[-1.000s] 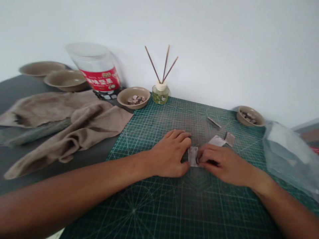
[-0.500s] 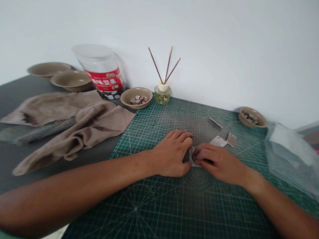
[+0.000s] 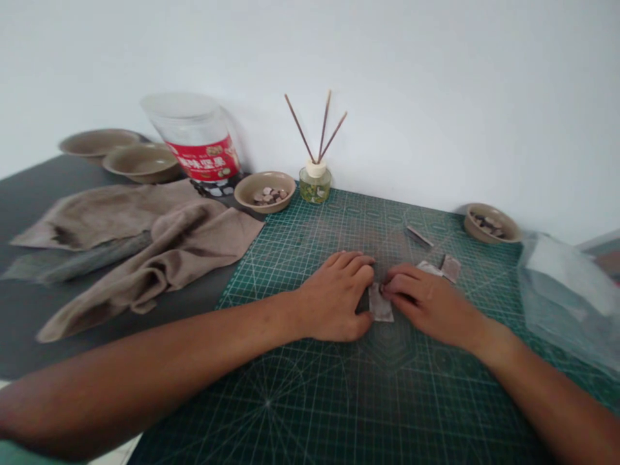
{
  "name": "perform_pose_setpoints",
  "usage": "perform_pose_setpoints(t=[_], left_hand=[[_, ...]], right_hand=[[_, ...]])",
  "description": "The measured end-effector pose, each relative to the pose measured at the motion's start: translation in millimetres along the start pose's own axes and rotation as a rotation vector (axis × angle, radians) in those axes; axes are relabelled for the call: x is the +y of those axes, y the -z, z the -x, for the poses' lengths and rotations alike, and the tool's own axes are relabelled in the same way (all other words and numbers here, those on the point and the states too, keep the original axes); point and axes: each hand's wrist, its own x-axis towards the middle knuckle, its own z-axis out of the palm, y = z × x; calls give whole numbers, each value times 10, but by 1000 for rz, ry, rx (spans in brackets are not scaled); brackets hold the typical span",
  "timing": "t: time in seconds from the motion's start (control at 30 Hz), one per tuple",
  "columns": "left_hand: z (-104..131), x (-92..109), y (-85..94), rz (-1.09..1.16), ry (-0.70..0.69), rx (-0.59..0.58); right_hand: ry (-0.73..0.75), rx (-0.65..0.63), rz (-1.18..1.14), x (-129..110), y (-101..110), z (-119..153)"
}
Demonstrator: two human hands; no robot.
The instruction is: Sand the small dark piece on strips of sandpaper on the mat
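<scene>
A small flat greyish-pink piece lies on the mat between my two hands, its longer side running roughly away from me. It sits just right of my left hand, close by the thumb, and just left of my right hand. Both hands are about equally near: the left thumb borders its left edge, and the right fingertips meet its far right corner. My left hand rests palm down, thumb spread apart from the fingers; a dark patch shows in that gap, and I cannot tell whether I am gripping anything there. My right thumb and fingertips are drawn together, but what they pinch is hidden.

Beyond my right hand lie a pale flat piece, partly covered by that hand, a brownish piece and a thin strip. Everything here rests on a green gridded cutting mat, with bare mat in front of my hands. A bowl of small bits and a clear plastic bag are to the right. To the left, a crumpled brown cloth covers part of the dark counter, and a reed diffuser stands by the white wall.
</scene>
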Motion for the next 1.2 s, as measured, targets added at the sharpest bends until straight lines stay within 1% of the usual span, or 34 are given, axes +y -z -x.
perform_pose_setpoints(t=[0.1, 0.13, 0.2, 0.27, 0.3, 0.37, 0.43, 0.47, 0.5, 0.53, 0.6, 0.63, 0.67, 0.7, 0.77, 0.8, 0.87, 0.93, 0.97, 1.0, 1.1, 1.13, 1.17, 1.2], left_hand=[[2, -2, -2, 8, -5, 1], [3, -4, -4, 8, -8, 2], [3, -6, -10, 4, -12, 8], [3, -8, -15, 0, -10, 15], [4, -8, -17, -1, -8, 17], [5, -7, -19, 2, -3, 17], [6, -6, -20, 4, -4, 12], [6, -6, -21, 2, -7, 10], [6, -6, -22, 0, -10, 9], [6, -6, -22, -2, -12, 8], [4, -6, -23, -4, -7, 11], [4, -6, -22, -3, -2, 14], [4, -5, -21, 1, 3, 15], [3, -3, -18, 5, 6, 14], [2, 2, -12, 12, 1, 8], [1, 4, -9, 12, -4, 5], [0, 8, -7, 5, -11, 4], [1, 9, -10, -2, -4, 12], [2, 8, -12, -4, 2, 15], [3, 8, -13, -4, 5, 17], [6, 8, -14, -2, -6, 9], [5, 7, -13, -2, -14, 8], [5, 7, -12, -3, -20, 8], [4, 6, -11, -5, -22, 10]], right_hand=[[50, -106, -67, 0, 2, 12], [78, -119, -91, -4, -5, 13], [101, -76, -77, -4, -22, 4], [68, -2, 3, 9, -20, -4], [47, 14, 38, 15, -7, -2], [33, -27, 33, 13, 25, 17], [69, -112, -38, -8, 37, 39], [92, -132, -64, -18, 29, 44], [106, -123, -68, -24, 14, 44], [102, -87, -51, -23, -5, 38], [56, 12, 16, -3, -32, 24], [30, 40, 39, 10, -36, 21], [13, 38, 40, 21, -34, 23], [13, 10, 22, 25, -29, 29], [51, -60, -40, 15, -28, 43], [68, -67, -64, 4, -35, 45], [66, -8, -55, -15, -59, 33], [25, 78, -1, -20, -76, 14], [8, 96, 20, -21, -76, 10], [4, 85, 27, -23, -72, 13], [66, -49, -58, -44, -65, 41], [89, -74, -91, -52, -72, 46], [99, -69, -110, -56, -81, 44], [89, -34, -106, -55, -91, 35]])
